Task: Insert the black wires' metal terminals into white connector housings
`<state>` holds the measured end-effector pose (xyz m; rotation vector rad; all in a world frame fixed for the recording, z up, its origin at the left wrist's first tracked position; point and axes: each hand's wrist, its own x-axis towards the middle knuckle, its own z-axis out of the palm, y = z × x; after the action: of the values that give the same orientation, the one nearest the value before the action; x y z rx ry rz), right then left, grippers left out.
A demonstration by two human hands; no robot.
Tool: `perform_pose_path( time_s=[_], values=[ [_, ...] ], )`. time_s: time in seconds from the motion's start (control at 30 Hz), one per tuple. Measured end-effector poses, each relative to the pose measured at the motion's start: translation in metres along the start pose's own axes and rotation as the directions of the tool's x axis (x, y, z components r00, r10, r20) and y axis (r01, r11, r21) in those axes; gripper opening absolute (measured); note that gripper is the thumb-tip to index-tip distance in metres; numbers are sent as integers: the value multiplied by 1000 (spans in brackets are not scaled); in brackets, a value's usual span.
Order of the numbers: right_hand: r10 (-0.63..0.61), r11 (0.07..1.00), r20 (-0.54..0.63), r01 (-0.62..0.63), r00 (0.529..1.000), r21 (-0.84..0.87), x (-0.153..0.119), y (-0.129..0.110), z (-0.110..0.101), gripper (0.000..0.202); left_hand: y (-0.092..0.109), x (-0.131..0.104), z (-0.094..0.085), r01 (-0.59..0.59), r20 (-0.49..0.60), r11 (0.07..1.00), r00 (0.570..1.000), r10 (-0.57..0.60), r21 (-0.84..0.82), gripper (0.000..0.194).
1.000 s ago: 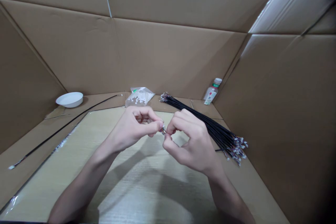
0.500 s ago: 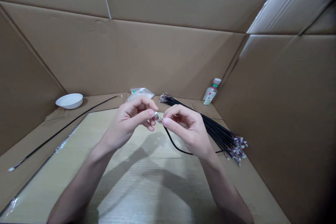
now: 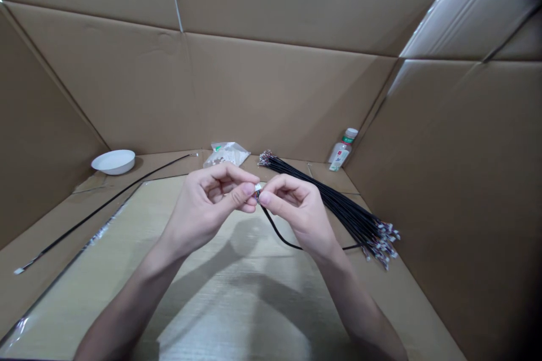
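Note:
Between my hands, above the middle of the table, is a white connector (image 3: 258, 186) with thin coloured wires at the end of a black cable (image 3: 277, 232). My left hand (image 3: 207, 203) pinches the connector between thumb and fingers. Close beside it, my right hand (image 3: 298, 203) has its thumb and forefinger closed on the coloured wires just below the connector. From there the black cable hangs in a curve and passes behind my right wrist towards the right. The fingertips of both hands nearly touch.
A bundle of black cables (image 3: 334, 194) lies at the right. Behind are a clear plastic bag (image 3: 226, 153) and a bottle (image 3: 341, 150). At the left are a white bowl (image 3: 114, 162) and a single black cable (image 3: 105, 203). Cardboard walls (image 3: 288, 93) surround the table.
My hands have come closer together, the left one shifting slightly right. The connector now points upward between the fingertips, and less of the coloured wires shows.

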<state>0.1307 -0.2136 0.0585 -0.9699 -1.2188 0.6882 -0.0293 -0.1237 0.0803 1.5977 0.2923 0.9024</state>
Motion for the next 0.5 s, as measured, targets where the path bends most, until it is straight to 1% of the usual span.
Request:
perform_pose_path(
  time_s=[0.13, 0.23, 0.4, 0.5],
  values=[
    [-131, 977, -108, 110, 985, -184, -6, -5, 6, 10, -5, -5, 8, 14, -109, 1000, 994, -15, -6, 12],
    [-219, 941, -137, 171, 966, -293, -8, -8, 9, 11, -8, -4, 9, 48, -106, 996, 993, -56, -71, 11],
    [-344, 842, -56, 282, 937, -459, -11, -16, 3, 17, -10, 3, 6, 185, -28, 963, 981, -194, -196, 8],
    [-377, 785, 17, 329, 926, -525, -14, -24, -3, 20, -12, 4, 8, 233, 24, 948, 972, -234, -216, 6]
  ],
)
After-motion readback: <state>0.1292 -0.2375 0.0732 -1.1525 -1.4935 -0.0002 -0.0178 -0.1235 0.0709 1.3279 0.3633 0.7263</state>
